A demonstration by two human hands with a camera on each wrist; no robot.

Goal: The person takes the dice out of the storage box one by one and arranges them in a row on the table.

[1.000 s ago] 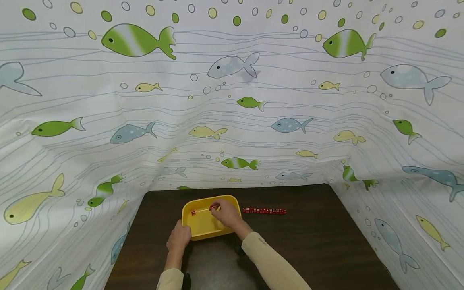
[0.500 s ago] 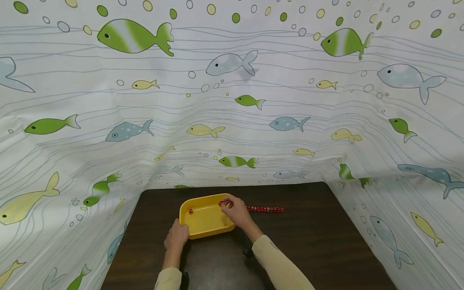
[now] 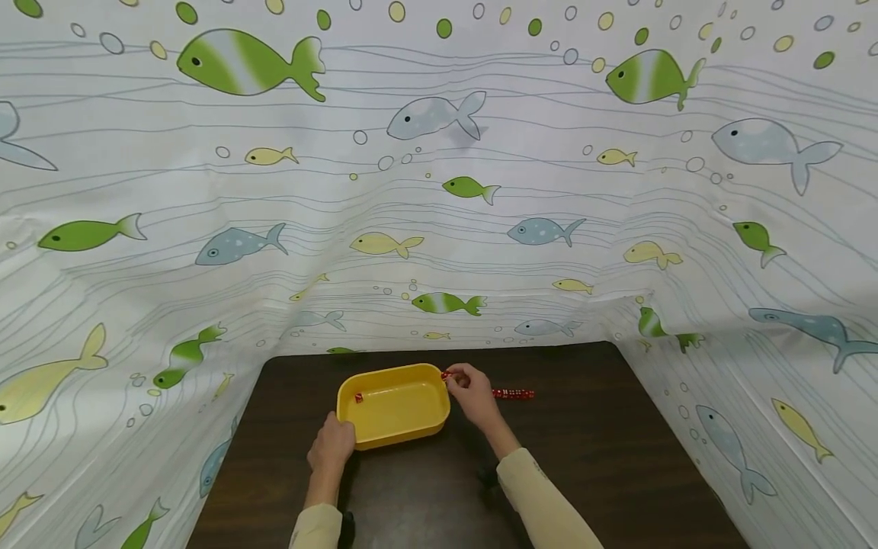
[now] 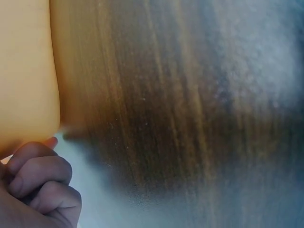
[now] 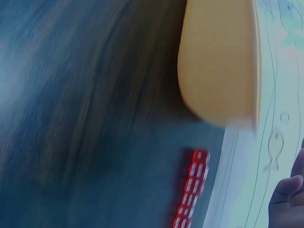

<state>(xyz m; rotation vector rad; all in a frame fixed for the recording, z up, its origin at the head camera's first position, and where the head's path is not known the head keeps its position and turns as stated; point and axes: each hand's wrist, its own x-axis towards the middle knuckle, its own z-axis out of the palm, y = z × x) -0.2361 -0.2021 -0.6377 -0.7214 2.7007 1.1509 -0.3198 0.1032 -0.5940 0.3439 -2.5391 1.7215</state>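
A yellow tray (image 3: 401, 415) stands on the table, its left near corner gripped by my left hand (image 3: 332, 442). In the left wrist view that hand's curled fingers (image 4: 45, 173) lie against the tray's wall. Inside, toward the left end, sits one red die (image 3: 359, 398). My right hand (image 3: 475, 395) is just beyond the tray's right rim, pinching another red die (image 3: 446, 374) between thumb and fingers. A straight row of red dice (image 3: 514, 394) with white pips lies right of the tray, its left part hidden behind this hand; the right wrist view shows the row (image 5: 191, 190) close.
The dark wood-grained table (image 3: 583, 457) reaches back to a white curtain (image 3: 329, 191) printed with fish, which surrounds it at the back and both sides.
My right hand has moved right with the pinched die, from over the tray's inside, past its right rim, toward the row. The left hand keeps its grip on the tray.
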